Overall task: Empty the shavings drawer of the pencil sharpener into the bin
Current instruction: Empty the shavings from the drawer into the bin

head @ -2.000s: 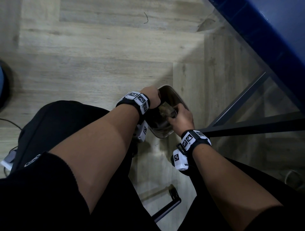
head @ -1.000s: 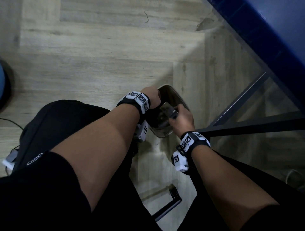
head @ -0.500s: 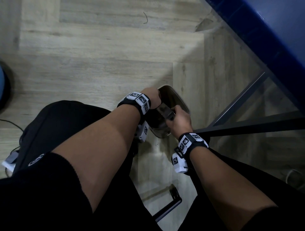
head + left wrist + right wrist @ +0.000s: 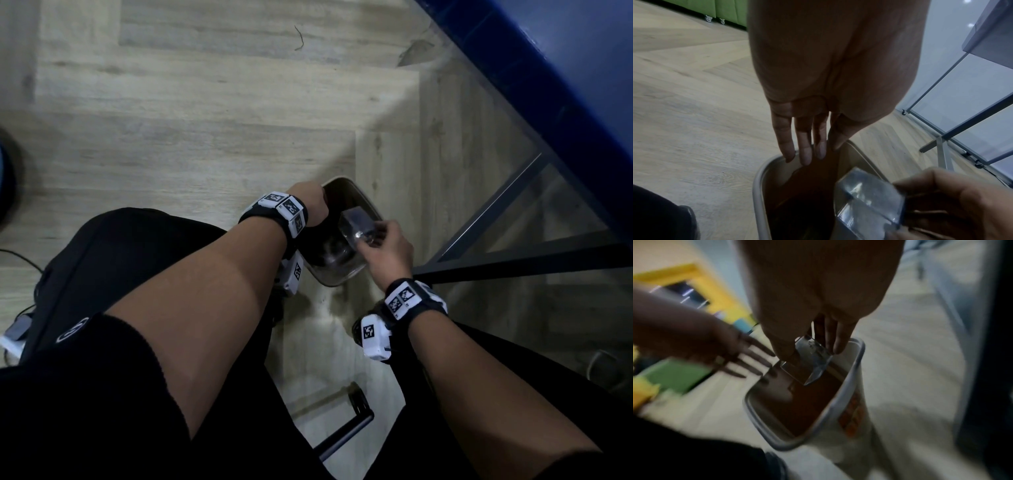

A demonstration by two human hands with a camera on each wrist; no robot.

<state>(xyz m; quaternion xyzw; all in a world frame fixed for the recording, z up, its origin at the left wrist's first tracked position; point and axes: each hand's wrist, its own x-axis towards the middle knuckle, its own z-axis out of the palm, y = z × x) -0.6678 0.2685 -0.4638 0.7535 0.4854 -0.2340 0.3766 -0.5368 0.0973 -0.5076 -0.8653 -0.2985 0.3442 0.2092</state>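
A small beige bin stands on the wooden floor between my knees and a table leg. My right hand pinches the clear plastic shavings drawer and holds it tilted over the bin's opening. The right wrist view shows the drawer between thumb and fingers, just above the bin's rim; this view is blurred. My left hand is at the bin's far-left rim. Its fingers are straight and point down to the bin's rim. The drawer looks see-through; I cannot tell whether shavings remain inside.
A blue tabletop overhangs at the upper right, with dark metal frame bars just right of the bin. A chair base bar lies near my feet. Green cabinets on casters stand far off. Cables lie at the left edge.
My right hand has shifted the drawer slightly right and up over the bin, and it now tilts differently. My left hand has stayed at the rim.
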